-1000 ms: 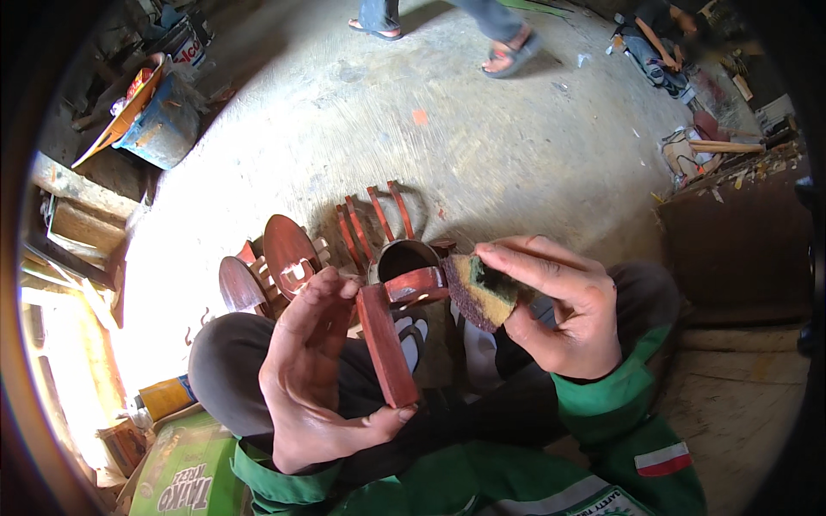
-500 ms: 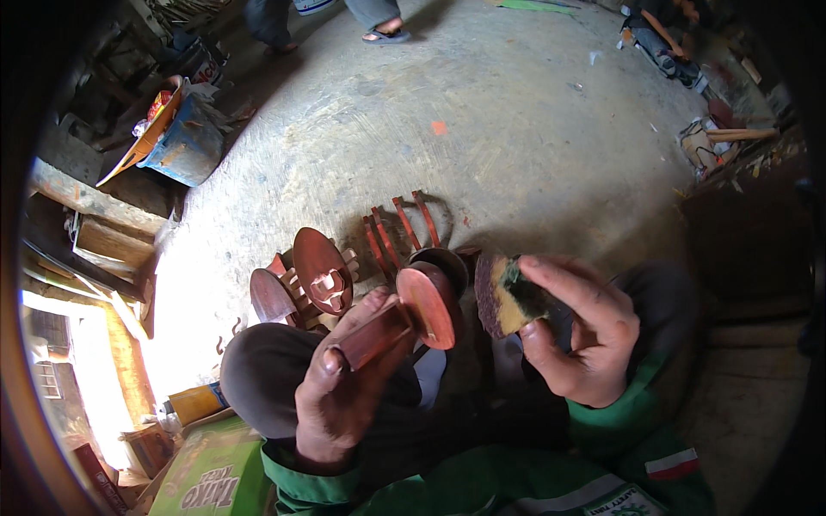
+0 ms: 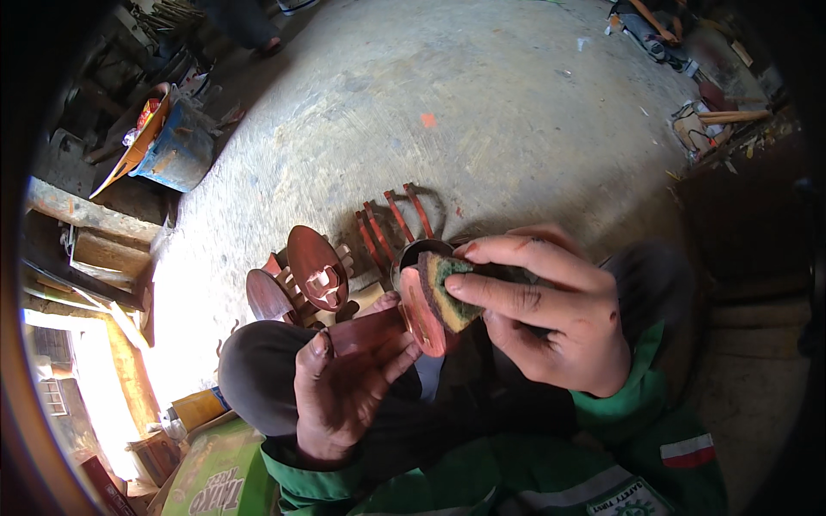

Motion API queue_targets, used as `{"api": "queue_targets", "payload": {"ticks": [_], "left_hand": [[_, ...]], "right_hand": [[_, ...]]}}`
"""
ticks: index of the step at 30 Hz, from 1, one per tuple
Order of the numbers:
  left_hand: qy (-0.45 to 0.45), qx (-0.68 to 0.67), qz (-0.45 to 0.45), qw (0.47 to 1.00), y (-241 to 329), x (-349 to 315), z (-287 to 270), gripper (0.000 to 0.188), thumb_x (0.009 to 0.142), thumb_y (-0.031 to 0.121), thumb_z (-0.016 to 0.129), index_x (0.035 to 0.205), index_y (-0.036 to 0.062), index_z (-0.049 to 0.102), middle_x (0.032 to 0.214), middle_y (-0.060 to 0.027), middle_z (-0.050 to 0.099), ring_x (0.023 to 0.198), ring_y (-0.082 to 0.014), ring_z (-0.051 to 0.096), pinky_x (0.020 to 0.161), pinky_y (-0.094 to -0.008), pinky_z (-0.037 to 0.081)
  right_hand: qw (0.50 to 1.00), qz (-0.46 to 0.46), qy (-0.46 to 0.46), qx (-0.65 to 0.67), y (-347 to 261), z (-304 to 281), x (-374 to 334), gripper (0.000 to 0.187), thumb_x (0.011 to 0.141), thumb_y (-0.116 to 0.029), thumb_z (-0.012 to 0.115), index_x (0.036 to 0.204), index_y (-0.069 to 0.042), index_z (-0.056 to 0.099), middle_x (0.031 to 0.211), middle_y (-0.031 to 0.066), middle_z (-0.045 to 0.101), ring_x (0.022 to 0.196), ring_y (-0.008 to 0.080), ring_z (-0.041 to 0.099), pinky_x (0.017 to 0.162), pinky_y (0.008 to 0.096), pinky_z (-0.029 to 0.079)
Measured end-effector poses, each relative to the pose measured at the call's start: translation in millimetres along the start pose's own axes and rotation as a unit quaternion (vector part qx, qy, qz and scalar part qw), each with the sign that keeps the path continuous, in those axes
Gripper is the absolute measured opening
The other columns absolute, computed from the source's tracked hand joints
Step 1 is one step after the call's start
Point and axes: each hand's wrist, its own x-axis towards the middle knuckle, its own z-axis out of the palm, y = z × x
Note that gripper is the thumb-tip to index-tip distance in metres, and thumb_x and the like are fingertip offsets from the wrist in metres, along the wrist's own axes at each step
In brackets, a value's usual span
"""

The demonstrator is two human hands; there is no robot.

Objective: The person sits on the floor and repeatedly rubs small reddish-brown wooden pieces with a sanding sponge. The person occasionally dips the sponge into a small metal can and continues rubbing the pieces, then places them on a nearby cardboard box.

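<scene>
My left hand (image 3: 340,400) grips a reddish-brown wooden piece (image 3: 366,334), a block-like stem with an oval plate at its right end. In my right hand (image 3: 559,322) is a worn yellow and green sponge (image 3: 452,301) with a dark purplish layer. Its dark side lies against the oval plate. Behind my hands stands a dark bowl (image 3: 419,249), partly hidden by the sponge and fingers. Several red curved sticks (image 3: 411,211) rest at the bowl, reaching away from me. Left of it, a dark red oval wooden piece (image 3: 303,254) leans among other wooden parts.
At far left stands a blue bucket (image 3: 176,150) with an orange basin (image 3: 142,150) leaning on it. A green carton (image 3: 211,477) is beside my left knee (image 3: 267,374). Another person's leg (image 3: 245,26) shows at the top. Tools and wood pieces (image 3: 723,116) lie at far right.
My right hand has moved left, bringing the sponge from apart onto the oval plate. My left hand still holds the wooden piece. The other person's legs have shifted left, partly out of view.
</scene>
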Motion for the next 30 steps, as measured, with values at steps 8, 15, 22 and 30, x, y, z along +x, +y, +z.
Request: {"api": "queue_targets", "payload": {"ticks": [8,15,22,30], "left_hand": [[0.014,-0.096,0.002,0.995,-5,6,-6,0.089,0.092,0.064,0.059,0.143,-0.0067,0.044,0.141,-0.0283,0.053,0.13,-0.0403,0.055,0.111,-0.0511,0.048],[0.007,-0.075,0.005,0.997,-1,3,-4,0.091,0.091,0.064,0.06,0.144,-0.0078,0.043,0.141,-0.0278,0.053,0.129,-0.0401,0.057,0.103,-0.051,0.055],[-0.066,0.053,-0.041,0.996,4,1,6,0.111,0.088,0.074,0.056,0.151,-0.013,0.032,0.15,-0.0288,0.046,0.128,-0.0395,0.059,0.103,-0.0484,0.056],[-0.033,0.089,-0.037,0.995,4,-8,13,0.112,0.089,0.077,0.053,0.151,-0.0133,0.031,0.148,-0.031,0.047,0.131,-0.0391,0.058,0.103,-0.0487,0.056]], "right_hand": [[0.998,-0.033,-0.041,-0.025,-17,-1,-13,0.047,0.068,0.004,0.073,0.111,-0.013,0.08,0.115,0.0099,0.072,0.094,0.0256,0.066,0.088,0.0427,0.053],[0.984,-0.012,-0.097,0.148,-10,-13,-11,0.043,0.068,0.004,0.071,0.107,-0.011,0.082,0.107,0.0127,0.073,0.09,0.0249,0.069,0.079,0.0358,0.055],[0.991,0.013,-0.031,0.127,1,-18,-8,0.041,0.068,0.005,0.067,0.106,-0.006,0.081,0.102,0.0168,0.072,0.09,0.0274,0.072,0.08,0.0364,0.056],[0.999,0.027,0.026,0.03,6,-6,-10,0.044,0.069,0.007,0.068,0.109,-0.008,0.081,0.108,0.0162,0.071,0.089,0.0261,0.069,0.078,0.0342,0.056]]}}
